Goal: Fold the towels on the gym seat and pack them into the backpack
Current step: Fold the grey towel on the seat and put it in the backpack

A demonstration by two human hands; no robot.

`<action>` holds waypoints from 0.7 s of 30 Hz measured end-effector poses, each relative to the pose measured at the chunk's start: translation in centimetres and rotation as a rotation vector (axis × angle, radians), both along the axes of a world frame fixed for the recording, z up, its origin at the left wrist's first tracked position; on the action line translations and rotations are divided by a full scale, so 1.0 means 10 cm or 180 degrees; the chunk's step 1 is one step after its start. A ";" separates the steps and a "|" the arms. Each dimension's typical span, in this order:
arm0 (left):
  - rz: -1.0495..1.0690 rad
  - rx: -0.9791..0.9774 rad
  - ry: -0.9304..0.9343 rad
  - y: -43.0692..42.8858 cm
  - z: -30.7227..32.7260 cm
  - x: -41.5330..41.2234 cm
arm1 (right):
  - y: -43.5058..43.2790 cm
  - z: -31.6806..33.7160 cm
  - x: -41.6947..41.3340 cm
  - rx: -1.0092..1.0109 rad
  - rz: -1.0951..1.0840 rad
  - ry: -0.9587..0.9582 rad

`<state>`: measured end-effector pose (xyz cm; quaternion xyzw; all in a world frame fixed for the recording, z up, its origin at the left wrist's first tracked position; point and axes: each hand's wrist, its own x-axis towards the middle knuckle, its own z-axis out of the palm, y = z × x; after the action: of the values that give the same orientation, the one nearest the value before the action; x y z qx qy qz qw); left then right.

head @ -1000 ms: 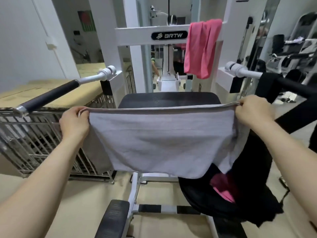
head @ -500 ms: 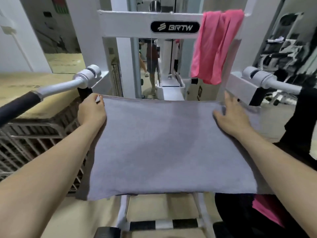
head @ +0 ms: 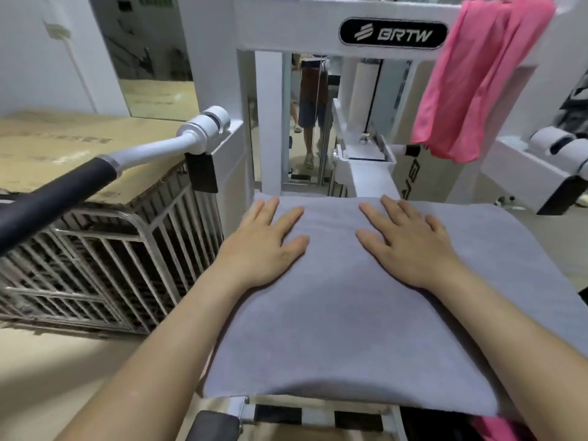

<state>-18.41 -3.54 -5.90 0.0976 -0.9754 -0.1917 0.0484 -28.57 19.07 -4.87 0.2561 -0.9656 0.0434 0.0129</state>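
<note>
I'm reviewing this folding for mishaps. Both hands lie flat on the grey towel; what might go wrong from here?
1. The grey towel seems to overhang its support at the near edge. With the left hand and right hand pressing only its far part, a fold may drag it off.
2. The pink towel hangs loosely over the frame and might slip down or be forgotten.
</note>
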 end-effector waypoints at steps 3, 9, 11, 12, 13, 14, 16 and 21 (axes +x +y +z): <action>0.0706 0.1855 0.0253 -0.18 -0.05 0.13 | -0.02 0.00 0.03 -0.0021 0.0002 0.0035; 0.0678 0.4816 -0.0468 -0.24 -0.65 0.76 | -0.03 0.05 0.11 -0.0749 0.0110 0.0835; 0.0642 0.5358 -0.0654 -0.23 -0.79 0.89 | -0.04 0.03 0.16 -0.0895 0.0205 0.1184; 0.0693 0.5480 -0.0624 -0.23 -0.80 0.94 | -0.06 0.03 0.20 -0.0918 0.0260 0.1321; 0.0776 0.5397 -0.0460 -0.24 -0.78 0.99 | -0.11 0.06 0.26 -0.0984 0.0325 0.1309; 0.0923 0.5135 -0.0249 -0.24 -0.73 1.01 | -0.19 0.11 0.36 -0.1120 0.0413 0.1108; 0.1187 0.4226 0.0120 -0.21 -0.59 1.04 | -0.43 0.21 0.65 -0.1500 0.0772 0.0233; 0.1229 0.2625 0.1261 -0.12 0.00 1.03 | -0.98 0.28 1.09 -0.2449 0.0911 -0.2342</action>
<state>-8.07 -4.72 -5.95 0.2492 -0.7545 -0.5640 0.2248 -17.63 9.25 -2.05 0.3296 -0.7764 0.4811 -0.2388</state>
